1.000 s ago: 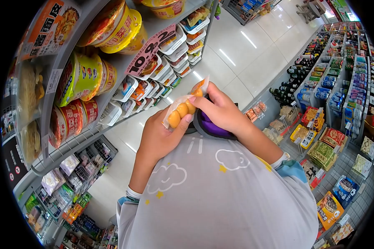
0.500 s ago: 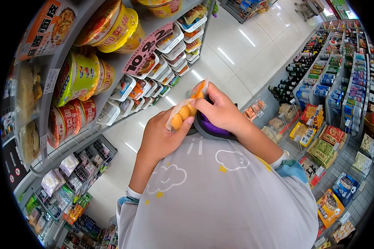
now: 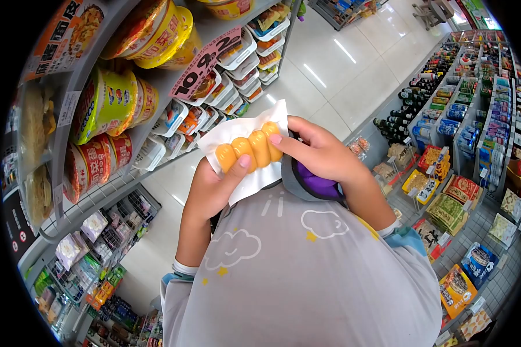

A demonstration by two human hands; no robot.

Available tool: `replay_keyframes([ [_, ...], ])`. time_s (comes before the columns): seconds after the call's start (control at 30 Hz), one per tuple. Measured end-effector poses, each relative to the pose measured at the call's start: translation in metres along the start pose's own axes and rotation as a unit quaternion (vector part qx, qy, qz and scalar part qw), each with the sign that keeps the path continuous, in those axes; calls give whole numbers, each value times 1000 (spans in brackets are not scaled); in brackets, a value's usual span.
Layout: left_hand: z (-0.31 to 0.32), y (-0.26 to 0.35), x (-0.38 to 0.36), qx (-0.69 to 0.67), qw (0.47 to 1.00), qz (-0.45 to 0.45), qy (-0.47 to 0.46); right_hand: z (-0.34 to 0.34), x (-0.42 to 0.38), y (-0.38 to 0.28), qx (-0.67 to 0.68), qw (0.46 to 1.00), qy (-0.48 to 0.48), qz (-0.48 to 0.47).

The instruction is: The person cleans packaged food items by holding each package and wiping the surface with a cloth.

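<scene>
A white-backed vacuum pack [image 3: 259, 147] with several plump, glossy golden-orange pieces in a row is held in front of my chest, its front facing up to me. My left hand [image 3: 211, 189] grips its lower left side, thumb pressed on one piece. At the right side my right hand [image 3: 318, 149] pinches it, thumb on the rightmost piece; the other fingers are behind the pack or out of sight. Just below my right hand is a purple and dark-edged item [image 3: 315, 182] against my grey shirt.
On the left stands a shelf with instant noodle tubs [image 3: 107, 104], packed white trays [image 3: 240, 55] and a pink price sign [image 3: 205, 63]. To the right, shelving holds dark bottles [image 3: 396, 121], cans and snack bags [image 3: 457, 199]. A tiled floor [image 3: 324, 63] runs between.
The pack has been turned and tilted so its broad front and white backing now show, where before it was seen narrower and partly covered by my fingers. Both hands still hold it.
</scene>
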State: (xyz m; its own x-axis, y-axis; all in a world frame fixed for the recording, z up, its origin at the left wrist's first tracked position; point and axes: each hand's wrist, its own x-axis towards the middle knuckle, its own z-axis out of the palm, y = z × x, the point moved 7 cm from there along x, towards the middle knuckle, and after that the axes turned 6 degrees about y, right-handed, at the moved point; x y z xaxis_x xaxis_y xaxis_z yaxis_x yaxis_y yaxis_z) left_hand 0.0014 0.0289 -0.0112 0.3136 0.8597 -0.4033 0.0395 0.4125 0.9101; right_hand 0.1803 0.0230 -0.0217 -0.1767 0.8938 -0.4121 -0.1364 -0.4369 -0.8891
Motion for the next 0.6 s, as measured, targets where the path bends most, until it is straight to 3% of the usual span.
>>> replay_keyframes([
  [0.07, -1, -5, 0, -52, 998, -32, 6, -2, -2, -4, -11, 1000, -9, 13],
  [0.13, 0, -5, 0, -73, 996, -45, 7, -6, -2, -11, -87, 996, -12, -32],
  [0.27, 2, -8, 1, -89, 993, -71, -1, -11, 0, -5, -102, 994, -38, -4],
  [0.6, 8, -13, 6, -144, 982, -122, -3, -10, 3, -10, 42, 993, -100, 40],
])
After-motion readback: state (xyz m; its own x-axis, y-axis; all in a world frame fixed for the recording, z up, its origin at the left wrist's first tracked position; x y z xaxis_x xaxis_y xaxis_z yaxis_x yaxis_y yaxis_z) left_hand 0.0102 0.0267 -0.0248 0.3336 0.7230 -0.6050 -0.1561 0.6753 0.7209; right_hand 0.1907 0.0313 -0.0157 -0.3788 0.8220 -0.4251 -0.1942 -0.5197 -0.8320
